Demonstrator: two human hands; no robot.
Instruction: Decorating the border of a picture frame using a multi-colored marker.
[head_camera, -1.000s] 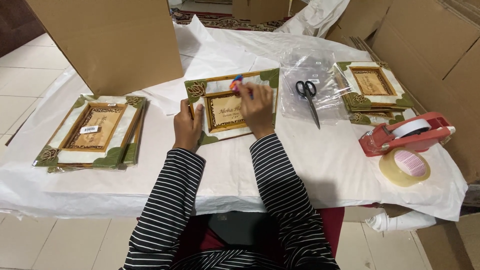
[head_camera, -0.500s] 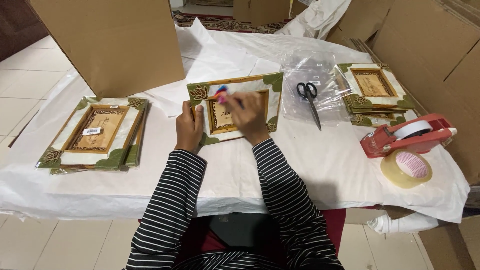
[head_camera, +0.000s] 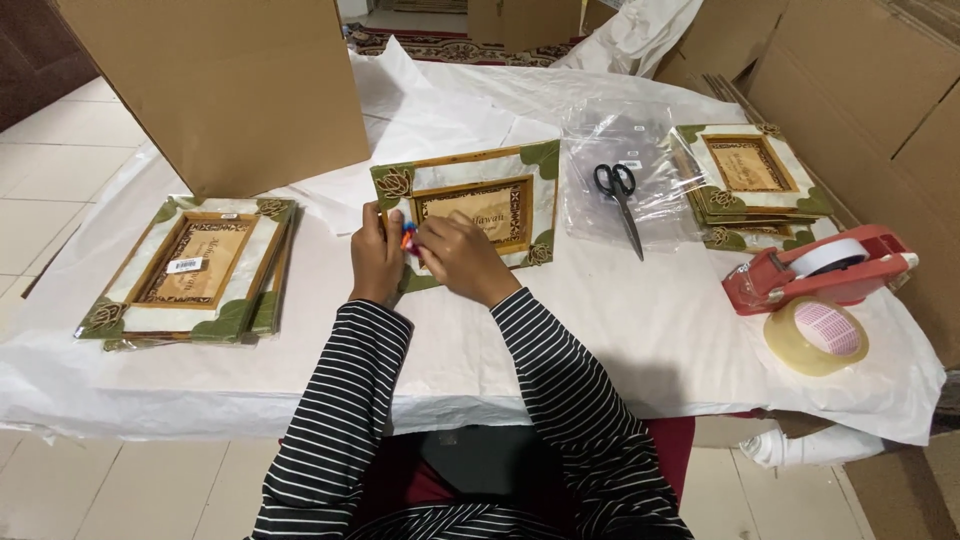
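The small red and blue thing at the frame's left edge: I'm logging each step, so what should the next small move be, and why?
Probably part the hands a little and steady the frame. Both the left hand and right hand pinch the small red and blue thing together over the middle frame, at its lower left edge, so nothing else pins that frame on the white sheet. What the thing is cannot be told.

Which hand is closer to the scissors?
The right hand. It rests on the decorated frame, with the scissors off to its right on the clear plastic bags. The left hand grips the frame's left edge, farther away.
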